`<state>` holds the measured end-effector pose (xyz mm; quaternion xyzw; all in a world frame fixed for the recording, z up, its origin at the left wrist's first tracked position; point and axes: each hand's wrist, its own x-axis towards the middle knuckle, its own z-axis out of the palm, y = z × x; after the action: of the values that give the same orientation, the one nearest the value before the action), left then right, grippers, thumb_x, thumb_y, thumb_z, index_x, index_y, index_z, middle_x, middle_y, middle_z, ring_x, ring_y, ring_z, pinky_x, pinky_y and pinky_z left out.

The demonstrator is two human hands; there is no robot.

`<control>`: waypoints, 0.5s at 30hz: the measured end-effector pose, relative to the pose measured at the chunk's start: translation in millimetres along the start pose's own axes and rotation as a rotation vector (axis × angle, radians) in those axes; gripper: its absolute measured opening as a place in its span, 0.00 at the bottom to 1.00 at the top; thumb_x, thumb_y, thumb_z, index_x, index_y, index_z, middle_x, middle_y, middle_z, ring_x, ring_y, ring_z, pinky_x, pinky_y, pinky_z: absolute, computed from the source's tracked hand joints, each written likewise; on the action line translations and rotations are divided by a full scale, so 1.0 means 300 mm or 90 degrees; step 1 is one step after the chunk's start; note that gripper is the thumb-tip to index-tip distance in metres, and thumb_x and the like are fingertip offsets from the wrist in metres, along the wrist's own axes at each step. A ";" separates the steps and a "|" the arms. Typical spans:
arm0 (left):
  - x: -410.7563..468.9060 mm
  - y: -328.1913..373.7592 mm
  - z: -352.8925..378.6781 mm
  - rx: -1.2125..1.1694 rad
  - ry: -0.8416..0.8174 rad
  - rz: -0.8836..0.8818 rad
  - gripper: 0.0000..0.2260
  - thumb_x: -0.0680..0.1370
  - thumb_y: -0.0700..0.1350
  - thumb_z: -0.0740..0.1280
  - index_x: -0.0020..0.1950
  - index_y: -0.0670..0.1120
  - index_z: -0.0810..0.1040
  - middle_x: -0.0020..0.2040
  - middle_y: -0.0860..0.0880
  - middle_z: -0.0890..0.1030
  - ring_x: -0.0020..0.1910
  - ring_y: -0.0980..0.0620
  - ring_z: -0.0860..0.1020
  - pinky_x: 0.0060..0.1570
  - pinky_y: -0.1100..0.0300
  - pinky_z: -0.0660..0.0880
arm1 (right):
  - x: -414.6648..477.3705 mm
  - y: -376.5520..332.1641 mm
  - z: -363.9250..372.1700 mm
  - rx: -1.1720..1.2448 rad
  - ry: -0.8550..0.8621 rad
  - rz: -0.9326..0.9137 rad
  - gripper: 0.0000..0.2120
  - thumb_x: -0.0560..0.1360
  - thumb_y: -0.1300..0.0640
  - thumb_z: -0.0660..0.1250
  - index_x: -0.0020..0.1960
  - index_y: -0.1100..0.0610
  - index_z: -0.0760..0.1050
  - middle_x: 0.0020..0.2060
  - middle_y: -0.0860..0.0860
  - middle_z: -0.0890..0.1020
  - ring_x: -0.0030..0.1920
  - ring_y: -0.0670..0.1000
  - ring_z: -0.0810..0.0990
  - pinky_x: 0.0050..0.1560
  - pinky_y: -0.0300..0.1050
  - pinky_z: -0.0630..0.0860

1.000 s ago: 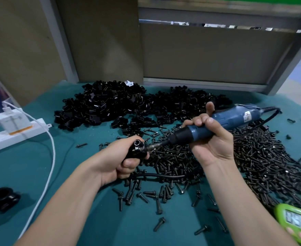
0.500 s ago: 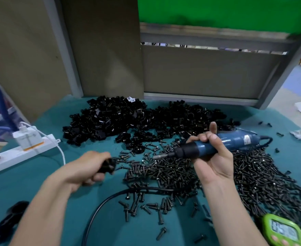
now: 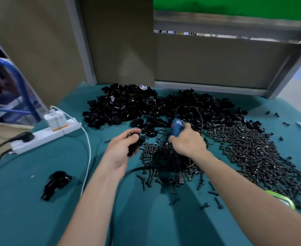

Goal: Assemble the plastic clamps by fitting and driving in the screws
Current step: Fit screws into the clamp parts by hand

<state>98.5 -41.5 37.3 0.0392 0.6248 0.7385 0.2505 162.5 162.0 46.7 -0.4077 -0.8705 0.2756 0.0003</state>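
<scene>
Mostly teal table (image 3: 22, 219), scattered black screws (image 3: 252, 151), brown wall panels (image 3: 217, 61)

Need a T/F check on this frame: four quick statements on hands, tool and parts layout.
1. The left hand holds a black clamp. True.
2. The right hand is empty. False: it grips the blue screwdriver.
3. The white power strip lies right of the screw pile. False: it lies far to the pile's left.
4. The clamp pile lies beyond both hands. True.
</scene>
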 end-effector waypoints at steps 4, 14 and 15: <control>-0.059 -0.029 0.017 0.074 0.111 0.060 0.10 0.76 0.41 0.76 0.44 0.58 0.89 0.45 0.57 0.88 0.51 0.55 0.84 0.51 0.61 0.75 | -0.048 -0.051 0.019 -0.295 0.149 -0.065 0.34 0.81 0.37 0.62 0.79 0.55 0.59 0.38 0.50 0.73 0.33 0.54 0.72 0.33 0.46 0.66; -0.202 -0.010 -0.121 -0.201 0.258 0.163 0.11 0.79 0.35 0.70 0.44 0.48 0.89 0.44 0.48 0.88 0.43 0.55 0.84 0.43 0.63 0.80 | -0.402 -0.311 0.177 0.407 -0.214 -0.368 0.19 0.72 0.61 0.76 0.60 0.47 0.81 0.51 0.45 0.87 0.54 0.45 0.84 0.62 0.52 0.80; -0.217 -0.010 -0.165 -0.193 0.283 0.169 0.12 0.79 0.34 0.70 0.45 0.48 0.89 0.45 0.48 0.88 0.43 0.54 0.84 0.43 0.63 0.79 | -0.415 -0.341 0.204 0.422 -0.244 -0.371 0.17 0.72 0.64 0.76 0.56 0.47 0.82 0.49 0.47 0.88 0.53 0.48 0.85 0.61 0.53 0.81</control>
<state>137.9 -113.2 40.3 -0.0802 0.5363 0.8401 0.0121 159.2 -8.5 71.7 -0.0662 -0.7982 0.5969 0.0471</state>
